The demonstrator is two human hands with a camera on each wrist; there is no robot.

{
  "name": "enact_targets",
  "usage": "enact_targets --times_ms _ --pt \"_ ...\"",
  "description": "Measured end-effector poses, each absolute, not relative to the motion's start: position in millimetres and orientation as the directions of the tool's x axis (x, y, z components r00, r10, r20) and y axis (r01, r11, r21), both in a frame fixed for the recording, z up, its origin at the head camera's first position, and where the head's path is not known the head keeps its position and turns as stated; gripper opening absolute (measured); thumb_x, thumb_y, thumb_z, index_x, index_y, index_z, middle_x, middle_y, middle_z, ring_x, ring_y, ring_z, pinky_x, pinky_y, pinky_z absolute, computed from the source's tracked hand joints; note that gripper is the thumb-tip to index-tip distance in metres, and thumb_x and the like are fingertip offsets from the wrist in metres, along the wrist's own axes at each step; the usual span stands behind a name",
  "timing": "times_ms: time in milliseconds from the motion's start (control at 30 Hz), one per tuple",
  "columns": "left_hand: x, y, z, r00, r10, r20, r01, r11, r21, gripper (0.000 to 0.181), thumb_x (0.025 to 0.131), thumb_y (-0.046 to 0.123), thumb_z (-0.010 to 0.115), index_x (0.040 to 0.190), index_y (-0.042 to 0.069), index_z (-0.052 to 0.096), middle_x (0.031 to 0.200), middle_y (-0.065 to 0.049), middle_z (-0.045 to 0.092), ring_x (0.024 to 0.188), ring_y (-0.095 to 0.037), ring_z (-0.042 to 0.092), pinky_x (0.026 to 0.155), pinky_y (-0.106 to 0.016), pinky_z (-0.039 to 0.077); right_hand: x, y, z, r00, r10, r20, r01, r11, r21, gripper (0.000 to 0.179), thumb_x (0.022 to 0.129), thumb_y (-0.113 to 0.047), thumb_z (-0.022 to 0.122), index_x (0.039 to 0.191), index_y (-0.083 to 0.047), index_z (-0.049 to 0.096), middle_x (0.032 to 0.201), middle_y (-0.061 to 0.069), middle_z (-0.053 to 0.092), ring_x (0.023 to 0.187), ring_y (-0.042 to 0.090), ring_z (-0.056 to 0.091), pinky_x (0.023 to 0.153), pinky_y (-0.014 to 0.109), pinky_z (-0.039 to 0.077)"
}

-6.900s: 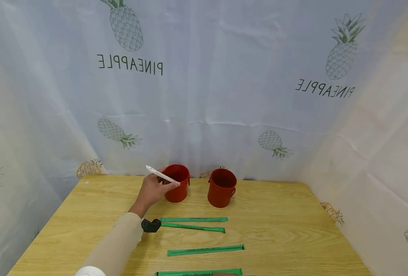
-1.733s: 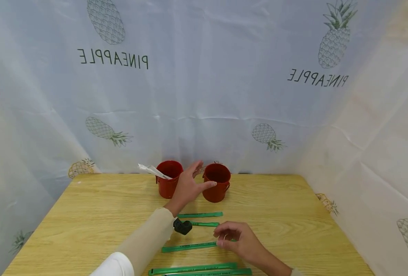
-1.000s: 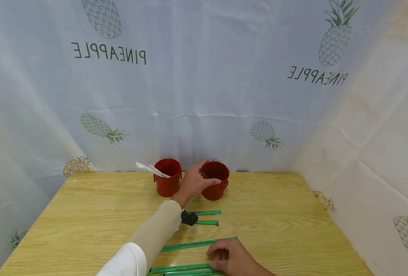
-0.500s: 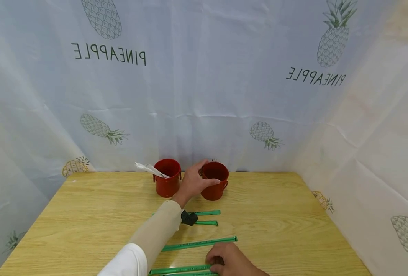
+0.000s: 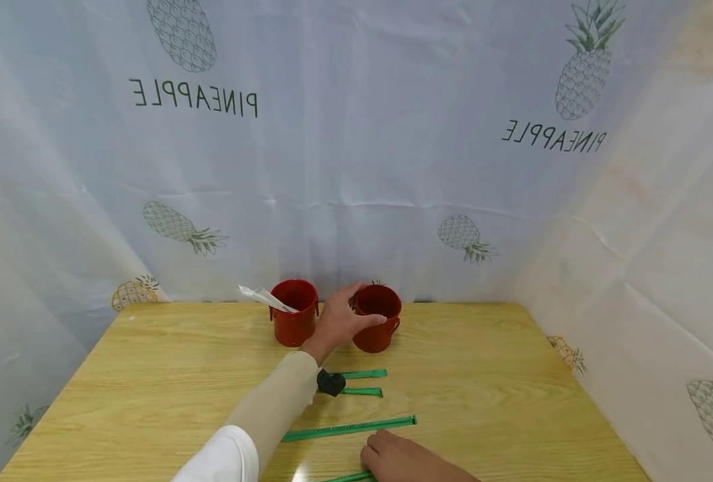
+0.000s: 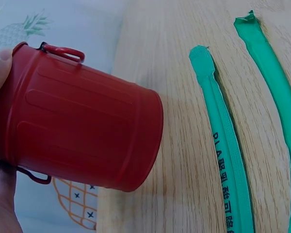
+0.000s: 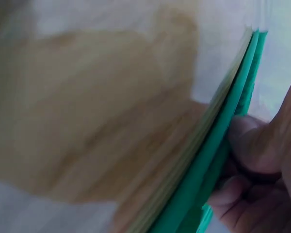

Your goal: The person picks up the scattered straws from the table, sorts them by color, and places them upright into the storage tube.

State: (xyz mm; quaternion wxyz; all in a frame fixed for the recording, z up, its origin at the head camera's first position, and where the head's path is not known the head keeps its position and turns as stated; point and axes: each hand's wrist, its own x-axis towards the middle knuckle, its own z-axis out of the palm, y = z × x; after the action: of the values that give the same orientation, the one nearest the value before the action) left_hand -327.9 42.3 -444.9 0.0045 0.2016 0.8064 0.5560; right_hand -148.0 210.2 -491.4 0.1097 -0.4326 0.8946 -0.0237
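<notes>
My left hand (image 5: 339, 323) grips the right red bucket (image 5: 375, 335) at its rim, thumb on the near side. In the left wrist view this bucket (image 6: 87, 116) shows a small side handle. Near the table's front edge my right hand (image 5: 407, 458) has its fingers curled. The right wrist view shows its thumb and fingers pinching a green wrapped straw (image 7: 208, 160); a green strip (image 5: 351, 477) reaches out beside that hand in the head view. The left red bucket (image 5: 294, 327) holds white wrapped straws (image 5: 267, 299) leaning out leftward.
One green wrapped straw (image 5: 356, 428) lies across the wooden table (image 5: 483, 402) before the right hand. Two more, a farther straw (image 5: 368, 373) and a nearer straw (image 5: 365, 391), lie partly hidden behind the left wrist. A pineapple-print curtain (image 5: 356, 167) closes off the back.
My left hand has let go of a white straw in the left bucket and moved right onto the other bucket. My right hand has come down to the front straws and taken one.
</notes>
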Motion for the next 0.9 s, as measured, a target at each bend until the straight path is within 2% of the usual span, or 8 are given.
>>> enact_targets --times_ms 200,300,367,467,567,700,900 --pt "-328.4 42.5 -444.9 -0.917 0.328 0.228 0.334 0.316 0.888 0.083 0.085 0.036 0.087 0.156 0.015 0.049 0.152 -0.006 0.059 0.138 -0.033 0.057 0.103 -0.053 0.059 -148.0 226.8 -486.7 -0.569 -0.812 -0.128 -0.792 0.584 -0.18 0.043 0.104 -0.062 0.047 0.109 -0.023 0.066 0.093 -0.017 0.047 0.082 -0.005 0.037 0.072 0.01 0.038" --pt "-327.9 43.0 -444.4 -0.912 0.34 0.23 0.343 0.323 0.882 0.083 0.086 0.036 0.087 0.156 0.014 0.049 0.152 -0.006 0.059 0.138 -0.032 0.057 0.103 -0.052 0.059 -146.1 237.3 -480.8 -0.6 -0.794 -0.098 -0.757 0.603 -0.25 0.041 0.103 -0.061 0.05 0.111 -0.023 0.062 0.097 -0.017 0.047 0.083 -0.007 0.037 0.074 0.008 0.039" --pt "-327.8 42.7 -444.4 -0.911 0.343 0.23 0.346 0.328 0.879 0.082 0.086 0.036 0.087 0.156 0.014 0.049 0.152 -0.006 0.06 0.137 -0.032 0.058 0.103 -0.052 0.059 -145.1 242.2 -474.0 -0.626 -0.777 -0.071 -0.724 0.613 -0.316 0.03 0.105 -0.052 0.055 0.112 -0.023 0.059 0.099 -0.017 0.047 0.084 -0.008 0.038 0.075 0.008 0.042" --pt "-328.4 42.2 -444.5 -0.912 0.335 0.237 0.35 0.332 0.876 0.082 0.086 0.037 0.087 0.155 0.014 0.05 0.151 -0.006 0.061 0.136 -0.032 0.058 0.103 -0.052 0.059 -145.2 247.0 -462.7 -0.657 -0.753 0.031 -0.692 0.585 -0.423 0.009 0.106 -0.026 0.061 0.111 -0.021 0.055 0.098 -0.014 0.048 0.085 -0.008 0.04 0.076 0.009 0.044" --pt "-329.8 41.8 -445.1 -0.913 0.329 0.241 0.352 0.339 0.872 0.083 0.085 0.037 0.087 0.155 0.014 0.049 0.151 -0.007 0.061 0.136 -0.032 0.058 0.103 -0.053 0.058 -149.3 247.0 -452.6 -0.645 -0.734 0.212 -0.723 0.496 -0.481 0.015 0.103 -0.004 0.061 0.106 -0.016 0.052 0.093 -0.009 0.048 0.081 -0.006 0.038 0.071 0.011 0.044" --pt "-331.3 42.1 -446.4 -0.91 0.337 0.242 0.358 0.345 0.868 0.085 0.086 0.039 0.087 0.156 0.012 0.048 0.152 -0.007 0.059 0.137 -0.033 0.058 0.105 -0.054 0.057 -160.6 244.2 -440.7 -0.615 -0.669 0.417 -0.767 0.385 -0.514 0.017 0.1 0.005 0.058 0.1 -0.01 0.049 0.089 -0.002 0.046 0.078 -0.002 0.037 0.065 0.015 0.041" --pt "-332.5 42.9 -448.4 -0.903 0.341 0.261 0.375 0.334 0.865 0.08 0.086 0.035 0.086 0.154 0.011 0.051 0.148 -0.007 0.063 0.136 -0.031 0.06 0.105 -0.052 0.057 -184.5 243.0 -424.1 -0.666 -0.523 0.532 -0.73 0.311 -0.609 0.02 0.099 0.014 0.053 0.101 -0.006 0.052 0.088 0.004 0.051 0.07 0.009 0.046 0.061 0.022 0.047"
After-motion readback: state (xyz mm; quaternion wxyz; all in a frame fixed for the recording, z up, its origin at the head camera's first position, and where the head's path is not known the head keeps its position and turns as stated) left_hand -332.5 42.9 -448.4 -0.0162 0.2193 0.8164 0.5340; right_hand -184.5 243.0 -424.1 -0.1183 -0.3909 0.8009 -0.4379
